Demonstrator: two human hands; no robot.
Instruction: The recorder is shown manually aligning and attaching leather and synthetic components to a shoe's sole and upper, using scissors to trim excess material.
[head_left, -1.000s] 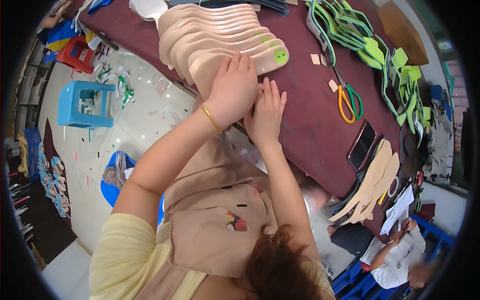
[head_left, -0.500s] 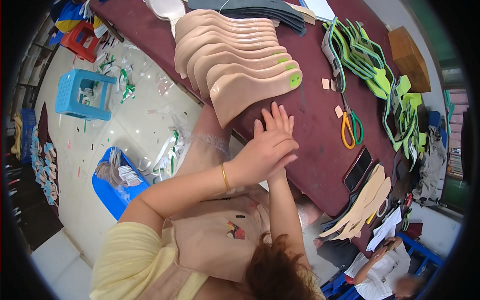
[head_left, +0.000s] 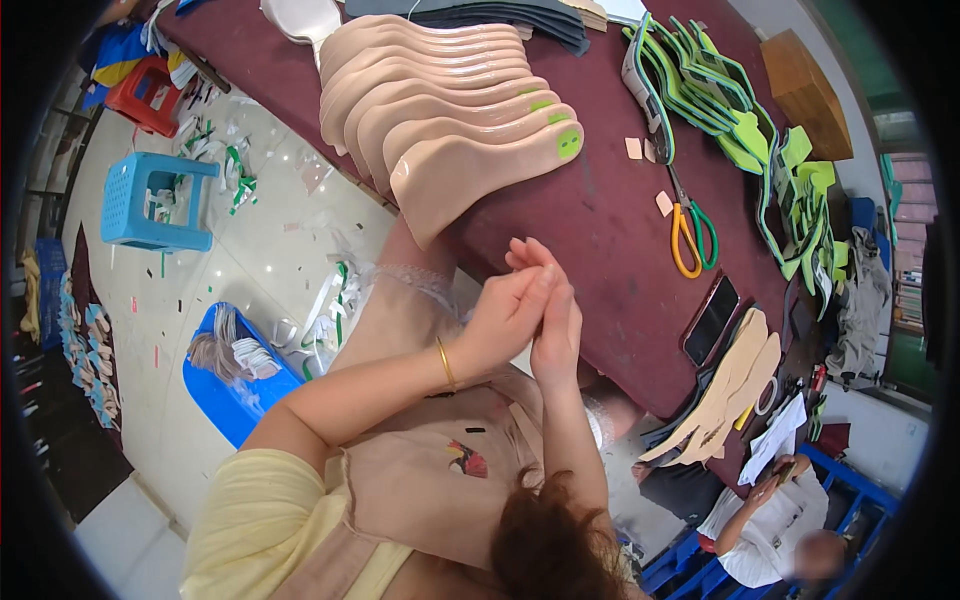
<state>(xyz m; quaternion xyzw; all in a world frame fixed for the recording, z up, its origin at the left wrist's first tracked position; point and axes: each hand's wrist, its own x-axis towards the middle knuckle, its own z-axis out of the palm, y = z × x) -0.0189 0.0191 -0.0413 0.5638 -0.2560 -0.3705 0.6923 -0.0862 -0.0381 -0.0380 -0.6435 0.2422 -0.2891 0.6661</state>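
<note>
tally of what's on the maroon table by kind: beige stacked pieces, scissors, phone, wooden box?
Beige shaped pieces fanned in a row: 8 visible
Scissors: 1
Phone: 1
Wooden box: 1
Total: 11

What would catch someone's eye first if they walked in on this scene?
Probably the fanned row of peach foam pieces at the near edge of the maroon table. Just below it, the left hand and right hand press together, while bright green-edged pieces pile up farther along the table.

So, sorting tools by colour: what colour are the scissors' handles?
Orange and green, in the head view: scissors.
</note>
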